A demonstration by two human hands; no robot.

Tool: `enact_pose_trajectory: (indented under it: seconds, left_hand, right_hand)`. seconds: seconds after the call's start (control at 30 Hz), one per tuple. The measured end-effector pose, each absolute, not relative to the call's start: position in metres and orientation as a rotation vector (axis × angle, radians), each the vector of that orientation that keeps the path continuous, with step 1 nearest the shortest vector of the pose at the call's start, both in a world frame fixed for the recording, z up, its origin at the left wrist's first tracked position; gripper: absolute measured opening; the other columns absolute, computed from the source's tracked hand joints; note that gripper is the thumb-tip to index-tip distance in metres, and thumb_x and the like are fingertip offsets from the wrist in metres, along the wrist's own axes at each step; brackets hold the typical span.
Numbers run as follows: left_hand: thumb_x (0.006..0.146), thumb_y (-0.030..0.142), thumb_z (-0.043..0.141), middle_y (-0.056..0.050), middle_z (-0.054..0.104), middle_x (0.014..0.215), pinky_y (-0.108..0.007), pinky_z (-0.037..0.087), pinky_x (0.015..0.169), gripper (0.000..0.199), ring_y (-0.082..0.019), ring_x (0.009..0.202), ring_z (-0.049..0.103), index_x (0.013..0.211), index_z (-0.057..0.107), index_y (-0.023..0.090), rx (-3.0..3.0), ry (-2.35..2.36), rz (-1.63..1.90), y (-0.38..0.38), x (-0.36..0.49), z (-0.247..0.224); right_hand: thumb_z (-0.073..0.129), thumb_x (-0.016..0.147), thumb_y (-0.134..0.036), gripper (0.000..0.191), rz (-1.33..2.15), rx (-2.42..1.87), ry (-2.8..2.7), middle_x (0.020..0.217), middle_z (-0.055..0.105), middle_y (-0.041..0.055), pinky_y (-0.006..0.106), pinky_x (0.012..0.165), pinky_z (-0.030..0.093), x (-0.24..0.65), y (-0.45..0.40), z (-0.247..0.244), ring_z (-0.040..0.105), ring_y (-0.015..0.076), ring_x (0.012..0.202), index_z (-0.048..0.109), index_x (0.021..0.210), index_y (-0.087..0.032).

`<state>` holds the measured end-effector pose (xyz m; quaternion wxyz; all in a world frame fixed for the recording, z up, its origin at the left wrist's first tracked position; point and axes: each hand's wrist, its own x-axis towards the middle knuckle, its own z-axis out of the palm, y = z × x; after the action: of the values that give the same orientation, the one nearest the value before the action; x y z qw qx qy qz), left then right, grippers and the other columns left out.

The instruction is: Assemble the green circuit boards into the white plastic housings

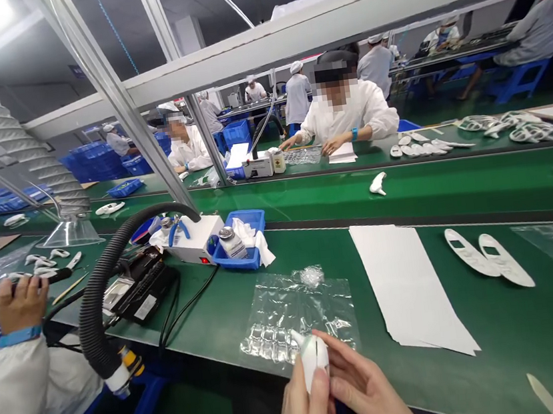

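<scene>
A small white plastic housing [313, 358] with a narrow tip and a dark seam along it is held up at the bench's front edge. My left hand [304, 410] is closed around its lower part, the thumb pressed against its face. From the other side my right hand [361, 384] grips it with fingers and thumb. Just beyond it lies a clear plastic bag [313, 303] with clear moulded pockets [270, 342] near its front edge. What is inside the housing cannot be seen.
White paper sheets [412, 284] and two white shell halves [489, 258] lie to the right. A blue tray [252, 220] holds a bottle and tissues. A black hose [89, 304] arches at left, near a co-worker's hand [22, 302]. A white part [378, 184] is on the green belt.
</scene>
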<state>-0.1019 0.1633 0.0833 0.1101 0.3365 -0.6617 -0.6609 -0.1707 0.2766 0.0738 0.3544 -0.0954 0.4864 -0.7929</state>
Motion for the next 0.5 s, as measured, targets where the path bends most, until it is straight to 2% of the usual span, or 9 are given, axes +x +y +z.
enact_pose_trajectory:
  seconds: [0.1,0.2,0.27,0.33,0.4,0.5]
  left_hand:
    - [0.071,0.055,0.066,-0.017,0.058,0.127,-0.041,0.037,0.103,0.066,-0.033,0.127,0.044,0.124,0.058,0.015,1.094,-1.97,-1.858,0.151,-0.113,0.097]
    - [0.073,0.052,0.065,-0.016,0.051,0.135,-0.039,0.027,0.108,0.066,-0.033,0.132,0.037,0.127,0.053,0.016,1.078,-2.025,-1.788,0.141,-0.128,0.112]
    - [0.079,0.051,0.06,-0.015,0.056,0.126,-0.037,0.031,0.103,0.051,-0.031,0.124,0.044,0.118,0.057,0.017,0.939,-2.122,-1.775,0.135,-0.137,0.119]
    - [0.085,0.049,0.052,-0.011,0.061,0.107,-0.035,0.038,0.091,0.035,-0.027,0.106,0.053,0.103,0.058,0.019,0.767,-2.269,-1.735,0.128,-0.143,0.121]
    - [0.088,0.049,0.048,-0.006,0.058,0.091,-0.032,0.04,0.081,0.03,-0.023,0.09,0.054,0.092,0.054,0.02,0.632,-2.413,-1.646,0.122,-0.147,0.118]
    - [0.088,0.048,0.049,-0.003,0.055,0.088,-0.03,0.041,0.077,0.028,-0.019,0.083,0.052,0.089,0.05,0.02,0.545,-2.517,-1.562,0.114,-0.15,0.114]
  right_hand:
    - [0.08,0.067,-0.041,0.069,-2.139,-0.192,1.216,0.139,0.049,0.0104,0.042,0.098,0.043,-0.159,0.26,0.067,0.056,0.0289,0.115,0.054,0.131,-0.03]
    - [0.084,0.061,-0.04,0.075,-2.217,-0.125,1.171,0.136,0.051,0.0114,0.041,0.089,0.05,-0.152,0.238,0.058,0.061,0.029,0.106,0.056,0.129,-0.029]
    - [0.083,0.063,-0.037,0.072,-2.26,-0.077,1.155,0.13,0.057,0.0114,0.04,0.085,0.052,-0.153,0.226,0.055,0.064,0.0271,0.1,0.056,0.129,-0.028]
    - [0.081,0.067,-0.035,0.067,-2.286,-0.076,1.142,0.124,0.061,0.0107,0.039,0.085,0.052,-0.159,0.218,0.054,0.065,0.0257,0.099,0.056,0.128,-0.028]
    - [0.081,0.068,-0.037,0.065,-2.279,-0.097,1.152,0.123,0.063,0.0105,0.039,0.091,0.049,-0.165,0.214,0.055,0.063,0.0265,0.105,0.057,0.128,-0.026]
    - [0.082,0.066,-0.038,0.067,-2.266,-0.098,1.156,0.126,0.062,0.0104,0.041,0.099,0.045,-0.169,0.211,0.055,0.059,0.0279,0.113,0.057,0.126,-0.025]
